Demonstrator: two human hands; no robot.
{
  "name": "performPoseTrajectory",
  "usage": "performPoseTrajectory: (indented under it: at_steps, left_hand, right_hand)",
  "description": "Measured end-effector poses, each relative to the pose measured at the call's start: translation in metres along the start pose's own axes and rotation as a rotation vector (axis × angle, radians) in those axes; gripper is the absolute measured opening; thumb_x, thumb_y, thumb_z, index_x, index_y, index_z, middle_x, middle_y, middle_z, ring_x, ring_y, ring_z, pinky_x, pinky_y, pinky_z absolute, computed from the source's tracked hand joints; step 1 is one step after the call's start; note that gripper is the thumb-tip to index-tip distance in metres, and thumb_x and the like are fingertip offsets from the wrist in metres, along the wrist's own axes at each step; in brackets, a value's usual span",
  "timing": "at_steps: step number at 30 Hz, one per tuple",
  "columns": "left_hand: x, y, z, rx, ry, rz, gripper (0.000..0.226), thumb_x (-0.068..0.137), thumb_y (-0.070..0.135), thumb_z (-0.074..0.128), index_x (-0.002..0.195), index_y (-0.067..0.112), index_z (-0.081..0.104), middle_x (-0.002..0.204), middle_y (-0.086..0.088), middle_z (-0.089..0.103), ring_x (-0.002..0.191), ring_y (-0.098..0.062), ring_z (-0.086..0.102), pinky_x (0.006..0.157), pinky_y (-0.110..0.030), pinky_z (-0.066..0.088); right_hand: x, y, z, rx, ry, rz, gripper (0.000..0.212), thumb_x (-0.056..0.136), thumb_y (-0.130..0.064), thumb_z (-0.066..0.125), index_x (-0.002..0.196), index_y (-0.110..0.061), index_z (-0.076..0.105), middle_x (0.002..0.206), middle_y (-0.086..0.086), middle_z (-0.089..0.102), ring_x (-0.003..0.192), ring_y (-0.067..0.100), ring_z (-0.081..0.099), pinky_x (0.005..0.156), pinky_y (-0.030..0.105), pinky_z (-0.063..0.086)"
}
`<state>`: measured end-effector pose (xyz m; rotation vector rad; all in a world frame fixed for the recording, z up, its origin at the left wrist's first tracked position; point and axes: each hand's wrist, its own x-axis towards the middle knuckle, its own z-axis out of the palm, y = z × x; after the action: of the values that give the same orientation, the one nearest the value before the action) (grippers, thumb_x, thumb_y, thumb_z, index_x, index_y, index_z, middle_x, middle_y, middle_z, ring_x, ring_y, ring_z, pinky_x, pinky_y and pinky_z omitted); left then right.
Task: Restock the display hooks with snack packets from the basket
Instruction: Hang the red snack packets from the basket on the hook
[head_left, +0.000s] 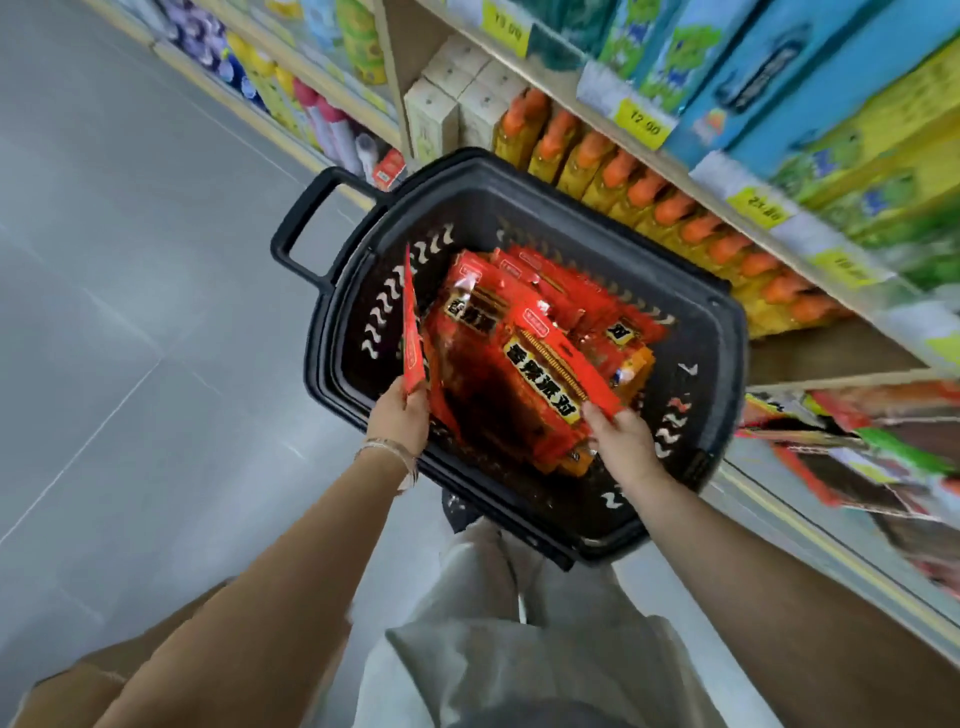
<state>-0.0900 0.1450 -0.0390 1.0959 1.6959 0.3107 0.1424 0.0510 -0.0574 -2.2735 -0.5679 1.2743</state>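
Head view: black basket (730, 353) stands just beside the shelving (737, 218), over the grey floor (130, 260), its handle (298, 215) at the far left corner. Pile of red snack packets (566, 291) lies inside.

Left grip (402, 415): fingers and thumb pinched on the lower end of one red packet (412, 332), held upright and edge-on against the basket's left inner wall. Bracelet (387, 449) on that wrist.

Right grip (621, 439): fingertips closed on the near corner of the top packet (550, 374), which has a yellow-and-black label and rests tilted on the pile.

Shelf alongside carries orange-capped bottles (675, 208) and yellow price tags (644, 122). Picture blurred at the right edge.
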Motion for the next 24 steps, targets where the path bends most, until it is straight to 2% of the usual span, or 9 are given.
performPoseTrajectory:
  at_steps: [4,6,9,13,15,17,19,22,24]
  left_hand:
    - [-0.031,0.02,0.003,0.038,0.024,0.139,0.018,0.094,0.024,0.049,0.079,0.019,0.057,0.058,0.009,0.049,0.05,-0.002,0.044,0.051,-0.018,0.036]
    - [-0.048,0.04,0.006,0.03,0.042,0.225,0.012,0.091,0.023,0.055,0.083,0.019,0.062,0.062,0.012,0.054,0.054,0.001,0.049,0.049,-0.008,0.034]
    - [-0.077,0.083,0.016,0.054,0.062,0.398,0.014,0.089,0.019,0.059,0.096,0.013,0.07,0.075,0.006,0.06,0.074,-0.011,0.055,0.058,-0.011,0.031]
    - [-0.131,0.137,0.048,-0.03,0.028,0.585,0.02,0.092,0.029,0.056,0.092,0.013,0.068,0.078,0.001,0.062,0.079,-0.015,0.056,0.07,-0.021,0.036]
    - [-0.164,0.158,0.071,-0.049,0.023,0.668,0.032,0.094,0.038,0.05,0.079,0.013,0.062,0.07,0.001,0.059,0.069,-0.014,0.053,0.062,-0.019,0.035]
    - [-0.2,0.175,0.093,-0.04,0.028,0.748,0.046,0.094,0.044,0.045,0.068,0.008,0.055,0.061,0.001,0.053,0.061,-0.016,0.048,0.058,-0.025,0.031]
    - [-0.237,0.188,0.118,-0.049,0.025,0.821,0.049,0.094,0.047,0.043,0.073,0.005,0.057,0.063,-0.001,0.053,0.063,-0.016,0.048,0.062,-0.028,0.028]
    - [-0.291,0.205,0.158,-0.067,-0.014,0.951,0.039,0.096,0.043,0.044,0.07,0.016,0.053,0.063,0.007,0.05,0.06,-0.009,0.044,0.059,-0.025,0.025]
    - [-0.325,0.217,0.186,-0.07,-0.03,1.042,0.04,0.096,0.039,0.046,0.07,0.011,0.057,0.062,0.006,0.049,0.062,-0.013,0.045,0.058,-0.026,0.024]
  right_hand:
    - [-0.045,0.007,-0.033,-0.016,0.098,-0.152,0.028,0.09,-0.04,0.058,0.07,-0.022,0.058,0.054,-0.01,0.05,0.049,0.001,0.048,0.048,0.016,0.033]
    - [-0.066,0.009,-0.054,0.064,0.185,-0.23,0.032,0.09,-0.034,0.062,0.06,-0.024,0.054,0.047,-0.013,0.049,0.044,-0.006,0.046,0.046,0.012,0.033]
    - [-0.097,0.01,-0.092,0.256,0.332,-0.335,0.04,0.09,-0.019,0.064,0.054,-0.031,0.051,0.043,-0.023,0.05,0.046,-0.013,0.047,0.05,0.005,0.035]
    - [-0.139,0.025,-0.155,0.423,0.48,-0.485,0.032,0.091,-0.015,0.061,0.06,-0.021,0.056,0.049,-0.019,0.047,0.049,-0.009,0.043,0.052,0.008,0.034]
    - [-0.16,0.041,-0.19,0.488,0.546,-0.545,0.02,0.093,-0.013,0.058,0.074,-0.006,0.063,0.063,-0.011,0.054,0.057,-0.007,0.045,0.056,0.011,0.038]
    - [-0.182,0.061,-0.227,0.507,0.639,-0.585,0.021,0.094,-0.016,0.057,0.076,-0.007,0.06,0.069,-0.001,0.054,0.062,0.0,0.046,0.058,0.019,0.039]
    - [-0.204,0.083,-0.267,0.459,0.734,-0.637,0.029,0.095,-0.018,0.056,0.067,-0.017,0.05,0.065,-0.001,0.047,0.06,0.001,0.041,0.056,0.022,0.036]
    - [-0.236,0.118,-0.328,0.288,0.855,-0.666,0.039,0.095,-0.021,0.054,0.062,-0.011,0.037,0.062,0.001,0.035,0.059,0.008,0.032,0.058,0.03,0.028]
    - [-0.255,0.142,-0.367,0.214,0.914,-0.692,0.038,0.096,-0.022,0.053,0.062,-0.013,0.037,0.06,-0.001,0.034,0.056,0.003,0.031,0.056,0.023,0.029]
